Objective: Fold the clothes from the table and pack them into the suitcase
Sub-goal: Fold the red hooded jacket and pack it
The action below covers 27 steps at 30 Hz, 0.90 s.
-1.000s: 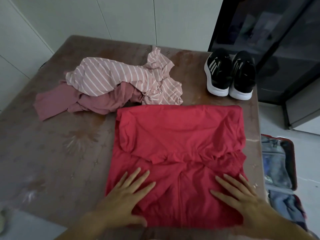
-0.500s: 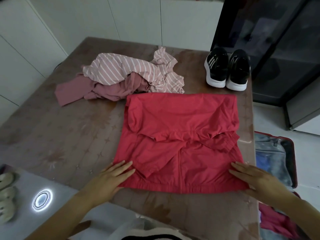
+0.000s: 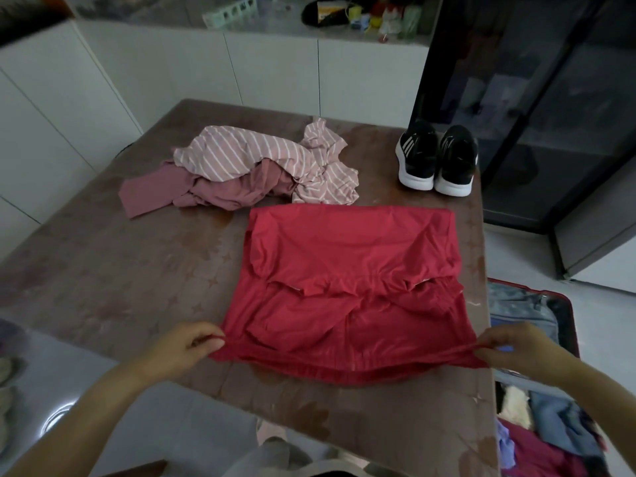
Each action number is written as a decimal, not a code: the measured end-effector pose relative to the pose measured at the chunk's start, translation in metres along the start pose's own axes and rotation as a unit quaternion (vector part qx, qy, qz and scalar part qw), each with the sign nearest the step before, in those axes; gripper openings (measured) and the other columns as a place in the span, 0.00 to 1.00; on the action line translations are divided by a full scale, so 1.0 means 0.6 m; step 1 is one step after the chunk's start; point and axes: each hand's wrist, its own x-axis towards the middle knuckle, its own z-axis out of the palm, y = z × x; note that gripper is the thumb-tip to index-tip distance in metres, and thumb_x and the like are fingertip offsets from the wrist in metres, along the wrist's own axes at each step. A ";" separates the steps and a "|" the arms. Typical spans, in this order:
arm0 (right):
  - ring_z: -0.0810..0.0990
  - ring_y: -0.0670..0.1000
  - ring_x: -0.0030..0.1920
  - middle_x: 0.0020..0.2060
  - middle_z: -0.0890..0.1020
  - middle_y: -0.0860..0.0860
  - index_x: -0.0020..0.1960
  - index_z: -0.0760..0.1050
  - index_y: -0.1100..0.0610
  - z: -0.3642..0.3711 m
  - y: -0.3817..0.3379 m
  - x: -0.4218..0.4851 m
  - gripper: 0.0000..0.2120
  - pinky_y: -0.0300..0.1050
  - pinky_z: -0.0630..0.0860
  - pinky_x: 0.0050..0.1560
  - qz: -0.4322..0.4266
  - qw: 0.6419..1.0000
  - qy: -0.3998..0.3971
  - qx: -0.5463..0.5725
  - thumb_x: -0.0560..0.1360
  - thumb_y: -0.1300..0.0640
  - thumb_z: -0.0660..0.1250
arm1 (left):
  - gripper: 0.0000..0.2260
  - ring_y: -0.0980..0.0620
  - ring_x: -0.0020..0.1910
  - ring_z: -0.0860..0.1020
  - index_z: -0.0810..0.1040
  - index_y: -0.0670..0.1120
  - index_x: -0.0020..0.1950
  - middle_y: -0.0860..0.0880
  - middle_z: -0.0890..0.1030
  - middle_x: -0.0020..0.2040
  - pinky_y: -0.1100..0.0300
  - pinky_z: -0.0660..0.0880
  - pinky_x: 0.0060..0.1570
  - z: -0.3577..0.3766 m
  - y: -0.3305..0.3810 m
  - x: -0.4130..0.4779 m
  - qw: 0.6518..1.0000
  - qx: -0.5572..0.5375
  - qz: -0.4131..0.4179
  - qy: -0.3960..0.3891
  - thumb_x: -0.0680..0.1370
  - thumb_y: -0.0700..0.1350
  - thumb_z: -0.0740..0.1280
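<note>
Red garment (image 3: pixel 347 287), part-folded, right half of bench (image 3: pixel 103 270).
Left hand (image 3: pixel 192 349) and right hand (image 3: pixel 509 349) each pinch a near-edge corner; hem runs left-right between them, remaining cloth extending toward far edge. Suitcase (image 3: pixel 568 321) beside right hand.

Black sneakers (image 3: pixel 436 159) beside a dark glass cabinet (image 3: pixel 537 108)

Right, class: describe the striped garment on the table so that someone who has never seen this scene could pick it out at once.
Start at the brown table and look to its far side, left of the black shoes. A crumpled heap lies there beyond the red garment. The striped garment is the top piece of that heap: pale pink with thin white stripes, unlike the plain dusty-pink piece under it.
</note>
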 end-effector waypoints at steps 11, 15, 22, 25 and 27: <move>0.84 0.46 0.39 0.36 0.85 0.48 0.40 0.84 0.54 -0.063 -0.054 0.072 0.11 0.28 0.77 0.37 0.054 0.973 0.091 0.207 0.65 0.46 0.76 | 0.09 0.54 0.37 0.75 0.80 0.43 0.40 0.51 0.79 0.35 0.58 0.73 0.43 -0.107 0.069 0.095 0.992 -0.105 -0.069 0.019 0.79 0.41 0.63; 0.79 0.51 0.43 0.41 0.81 0.51 0.47 0.79 0.54 -0.066 -0.048 0.148 0.07 0.36 0.73 0.42 0.076 0.979 0.178 0.069 0.76 0.52 0.66 | 0.08 0.50 0.40 0.74 0.78 0.41 0.43 0.45 0.77 0.38 0.51 0.74 0.46 -0.098 0.073 0.186 0.990 -0.039 -0.078 0.106 0.80 0.42 0.63; 0.79 0.63 0.44 0.41 0.82 0.60 0.46 0.79 0.59 -0.057 -0.024 0.227 0.17 0.49 0.71 0.43 0.111 0.951 0.242 -0.156 0.79 0.46 0.60 | 0.11 0.41 0.49 0.78 0.79 0.35 0.51 0.37 0.81 0.48 0.54 0.69 0.46 -0.072 0.069 0.282 0.974 0.069 -0.091 0.194 0.81 0.41 0.61; 0.80 0.62 0.47 0.45 0.83 0.59 0.51 0.77 0.58 -0.050 -0.036 0.244 0.20 0.54 0.71 0.54 0.163 0.941 0.206 -0.215 0.78 0.42 0.59 | 0.09 0.37 0.53 0.76 0.78 0.41 0.54 0.39 0.79 0.51 0.48 0.72 0.51 -0.051 0.084 0.287 0.956 0.168 -0.095 0.222 0.79 0.43 0.61; 0.79 0.62 0.51 0.47 0.82 0.59 0.54 0.75 0.58 -0.041 -0.052 0.252 0.20 0.58 0.67 0.63 0.136 0.932 0.231 -0.246 0.76 0.42 0.62 | 0.11 0.40 0.56 0.74 0.77 0.44 0.58 0.42 0.77 0.55 0.46 0.71 0.56 -0.022 0.114 0.275 0.940 0.205 -0.018 0.273 0.78 0.46 0.62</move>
